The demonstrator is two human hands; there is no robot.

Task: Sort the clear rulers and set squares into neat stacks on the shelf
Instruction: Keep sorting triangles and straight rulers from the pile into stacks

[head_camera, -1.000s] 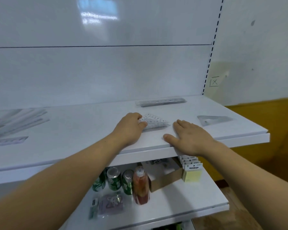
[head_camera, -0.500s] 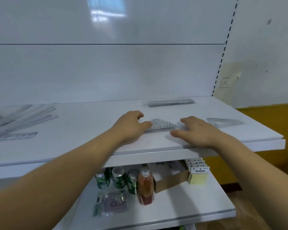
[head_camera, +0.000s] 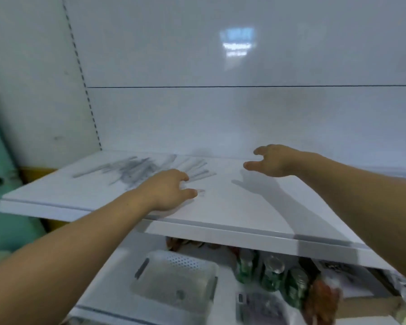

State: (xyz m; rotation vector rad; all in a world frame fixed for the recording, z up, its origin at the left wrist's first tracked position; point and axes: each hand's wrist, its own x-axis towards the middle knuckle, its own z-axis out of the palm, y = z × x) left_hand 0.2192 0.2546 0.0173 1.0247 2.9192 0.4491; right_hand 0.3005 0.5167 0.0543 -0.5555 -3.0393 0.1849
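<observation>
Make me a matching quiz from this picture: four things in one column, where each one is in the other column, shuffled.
Things
1. left hand
2. right hand
3. pile of clear rulers
4. green cans

Places
A. on the lower shelf
B. raised above the top shelf, casting a shadow on it
C. lying at the left end of the top shelf
D. low on the top shelf, at the pile's near edge

Pairs: 1-D, 2-B, 3-C, 4-A

A loose pile of clear plastic rulers is lying on the left rear of the flat white shelf board. The left hand is resting at the pile's near right edge, and the right hand is hovering further right. Underneath, a clear lidded plastic box is sitting left of green drink cans.
</observation>
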